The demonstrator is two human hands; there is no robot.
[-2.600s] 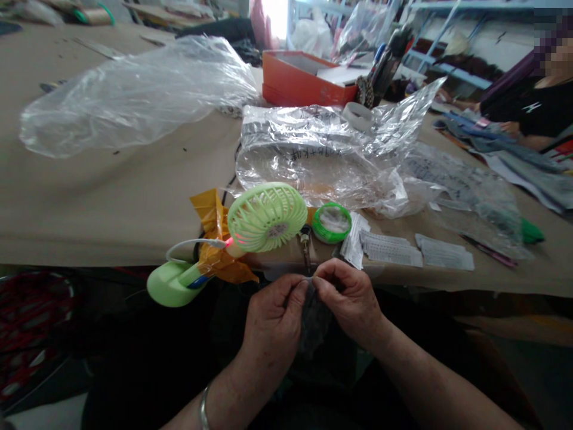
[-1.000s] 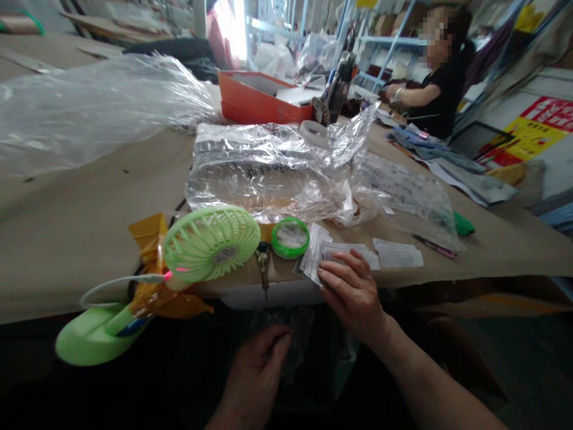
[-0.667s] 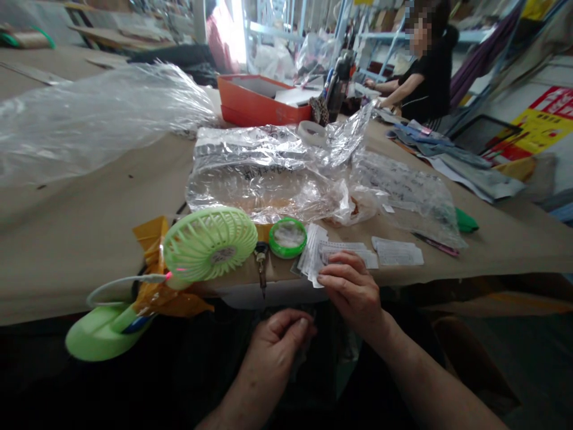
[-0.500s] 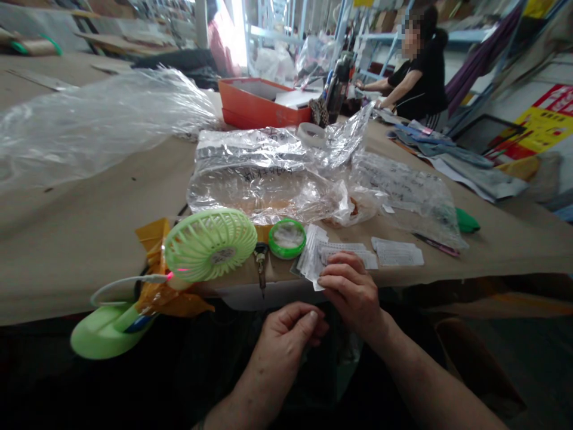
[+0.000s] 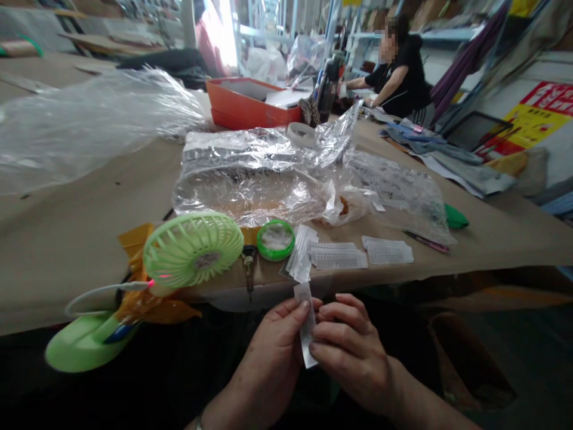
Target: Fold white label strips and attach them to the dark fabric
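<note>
Below the table's front edge, my left hand (image 5: 274, 349) and my right hand (image 5: 349, 352) pinch a small white paper label (image 5: 306, 325) between them. The label stands upright between thumb and fingers of both hands. Just above, on the table edge, lie several more white labels (image 5: 333, 257) in loose stacks. A round green lidded tin (image 5: 276, 239) sits to their left, beside a dark key-like tool (image 5: 248, 263).
A light green handheld fan (image 5: 192, 248) on a stand, with orange tape and a white cable, sits at the left front edge. Crumpled clear plastic bags (image 5: 264, 173) cover the table's middle. An orange box (image 5: 248, 104) stands farther back. Another person (image 5: 398, 71) works at the far right.
My right hand left the label stacks on the table and came down to my left hand, bringing one white label. Both hands now pinch it. The view shifted slightly left.
</note>
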